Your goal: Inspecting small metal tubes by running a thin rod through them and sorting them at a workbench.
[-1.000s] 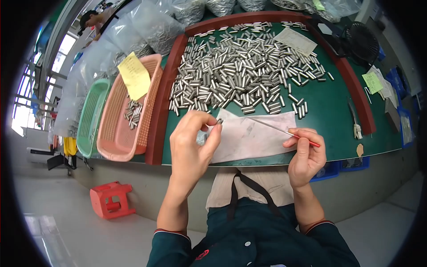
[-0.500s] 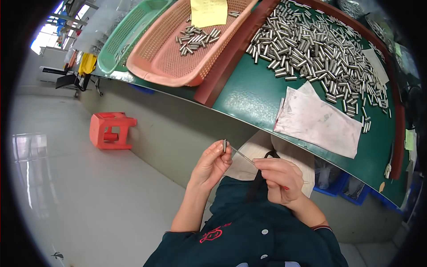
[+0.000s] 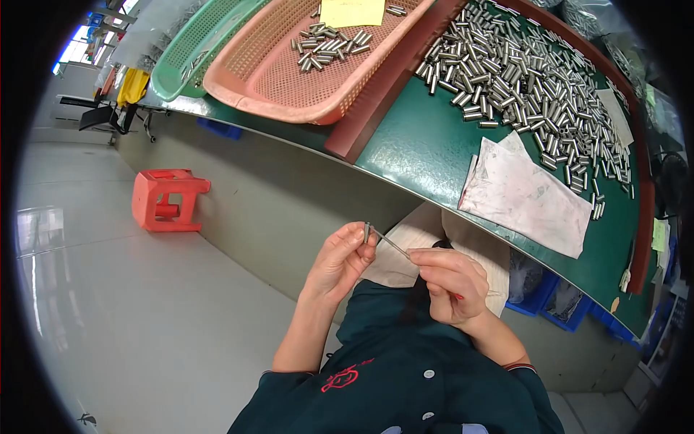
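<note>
Above my lap, my left hand (image 3: 340, 259) pinches a small metal cylinder (image 3: 366, 233) upright between thumb and fingers. My right hand (image 3: 454, 283) is closed on a thin metal rod (image 3: 392, 244), whose far end reaches the top of the cylinder. Whether the tip goes inside cannot be made out. On the green table ahead lies a big heap of similar shiny metal cylinders (image 3: 517, 79). A stained white cloth (image 3: 531, 199) rests near the table's front edge, between the heap and me.
A pink perforated basket (image 3: 289, 112) holds several cylinders and a yellow paper (image 3: 352, 12). Left of it is a green basket (image 3: 168, 83). A dark red strip (image 3: 361, 134) borders the heap. A red stool (image 3: 168, 200) stands on the floor; blue bins (image 3: 562, 307) sit under the table.
My view has shifted slightly, moving the table and stool in the picture. Both hands keep their hold, and the rod still meets the cylinder at nearly the same angle.
</note>
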Tool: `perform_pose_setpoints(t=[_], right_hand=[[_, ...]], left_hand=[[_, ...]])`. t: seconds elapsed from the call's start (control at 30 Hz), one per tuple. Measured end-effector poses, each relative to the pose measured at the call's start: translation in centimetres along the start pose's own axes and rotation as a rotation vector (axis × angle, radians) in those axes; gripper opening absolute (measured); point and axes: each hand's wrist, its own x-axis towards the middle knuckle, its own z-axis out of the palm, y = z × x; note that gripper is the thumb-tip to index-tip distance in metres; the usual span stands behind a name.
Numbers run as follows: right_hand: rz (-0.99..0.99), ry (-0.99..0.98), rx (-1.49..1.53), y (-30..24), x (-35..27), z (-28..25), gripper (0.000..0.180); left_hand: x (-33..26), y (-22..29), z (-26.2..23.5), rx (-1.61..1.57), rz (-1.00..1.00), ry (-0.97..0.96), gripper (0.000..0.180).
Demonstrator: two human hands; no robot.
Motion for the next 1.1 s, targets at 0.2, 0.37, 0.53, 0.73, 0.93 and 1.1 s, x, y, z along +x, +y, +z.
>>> perform_pose_setpoints(t=[0.2,0.37,0.53,0.73,0.93,1.1], right_hand=[[-0.038,0.007,-0.046,0.3,-0.6,0.4,0.016],[-0.061,0.037,-0.064,0.2,-1.3,0.2,0.025],[0.053,0.033,-0.1,-0.4,-0.8,0.1,0.012],[0.087,0.001,-0.002,-0.9,-0.9,0.6,0.006],[-0.006,0.203,0.198,-0.6,-2.7,0.9,0.018],[-0.01,0.048,0.085,-0.6,-2.0,0.8,0.022]], left_hand=[[-0.3,0.1,-0.4,0.128,0.072,0.015,0.013],[-0.4,-0.5,-0.5,0.031,0.056,-0.033,0.014],[-0.6,-0.1,-0.2,0.108,0.013,-0.047,0.015],[-1.0,0.0,-0.6,0.141,0.067,-0.099,0.016],[-1.5,1.2,-1.7,-0.153,-0.043,-0.177,0.014],[-1.4,1.1,-1.6,0.198,0.176,0.096,0.011]])
